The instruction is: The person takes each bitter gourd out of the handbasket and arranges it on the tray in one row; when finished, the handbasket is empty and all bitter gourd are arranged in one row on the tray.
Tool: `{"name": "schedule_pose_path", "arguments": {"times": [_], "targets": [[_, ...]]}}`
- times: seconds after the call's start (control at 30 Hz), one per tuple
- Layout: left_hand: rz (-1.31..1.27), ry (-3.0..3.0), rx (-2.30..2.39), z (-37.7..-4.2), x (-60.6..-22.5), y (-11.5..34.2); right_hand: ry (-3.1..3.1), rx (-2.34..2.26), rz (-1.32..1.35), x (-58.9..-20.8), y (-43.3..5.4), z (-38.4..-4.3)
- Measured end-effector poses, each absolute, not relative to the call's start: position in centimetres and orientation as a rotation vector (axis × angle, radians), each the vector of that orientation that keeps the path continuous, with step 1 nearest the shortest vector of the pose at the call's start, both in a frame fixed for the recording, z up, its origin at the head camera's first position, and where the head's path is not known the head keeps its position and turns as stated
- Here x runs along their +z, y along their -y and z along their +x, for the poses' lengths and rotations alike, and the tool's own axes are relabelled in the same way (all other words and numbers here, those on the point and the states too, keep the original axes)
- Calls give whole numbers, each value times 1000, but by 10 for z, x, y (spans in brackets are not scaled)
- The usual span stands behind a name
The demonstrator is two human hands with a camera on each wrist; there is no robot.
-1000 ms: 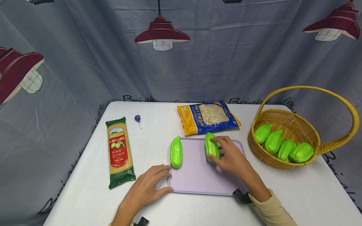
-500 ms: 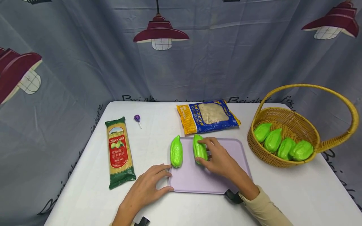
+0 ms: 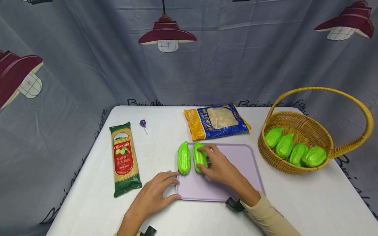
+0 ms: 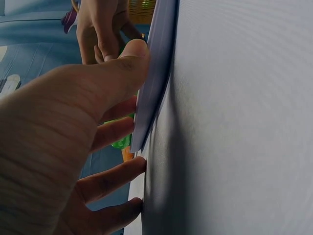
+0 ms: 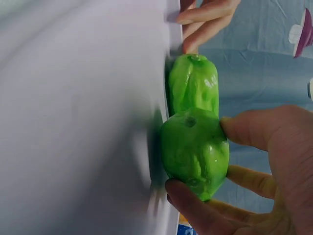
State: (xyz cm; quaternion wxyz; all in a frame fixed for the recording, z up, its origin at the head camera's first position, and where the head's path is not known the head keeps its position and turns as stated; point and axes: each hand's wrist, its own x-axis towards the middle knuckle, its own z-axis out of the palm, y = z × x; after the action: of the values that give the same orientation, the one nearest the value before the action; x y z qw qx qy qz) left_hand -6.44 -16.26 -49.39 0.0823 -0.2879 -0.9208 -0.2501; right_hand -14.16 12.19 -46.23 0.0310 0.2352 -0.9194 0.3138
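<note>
A green bitter-melon-shaped vegetable (image 3: 200,158) is in my right hand (image 3: 218,167), pinched between thumb and fingers over the left half of the lilac tray (image 3: 227,183). The right wrist view shows its blunt end towards the camera, the thumb (image 5: 244,128) on one side and a finger on the other. Close to its left, a second green vegetable (image 3: 184,159) lies along the tray's left edge. My left hand (image 3: 153,193) rests at the tray's front left corner, fingers spread, the thumb (image 4: 134,56) and some fingertips touching the rim.
A wicker basket (image 3: 277,164) with several green vegetables stands right of the tray. Behind the tray lies a blue and yellow pasta bag (image 3: 217,121). On the left are a spaghetti packet (image 3: 125,159) and a purple lollipop (image 3: 143,123). A grey curtain (image 3: 88,65) hangs behind.
My right hand has moved left across the tray with the green vegetable, bringing it close to the other one. My left hand has stayed at the tray's corner.
</note>
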Motion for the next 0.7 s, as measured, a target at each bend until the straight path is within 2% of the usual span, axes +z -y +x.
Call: {"name": "schedule_pose_path", "arguments": {"times": [0.7], "targets": [[-850,2761,-750,-63,-493,162,2926,923,668,-458,-110,-137]]}}
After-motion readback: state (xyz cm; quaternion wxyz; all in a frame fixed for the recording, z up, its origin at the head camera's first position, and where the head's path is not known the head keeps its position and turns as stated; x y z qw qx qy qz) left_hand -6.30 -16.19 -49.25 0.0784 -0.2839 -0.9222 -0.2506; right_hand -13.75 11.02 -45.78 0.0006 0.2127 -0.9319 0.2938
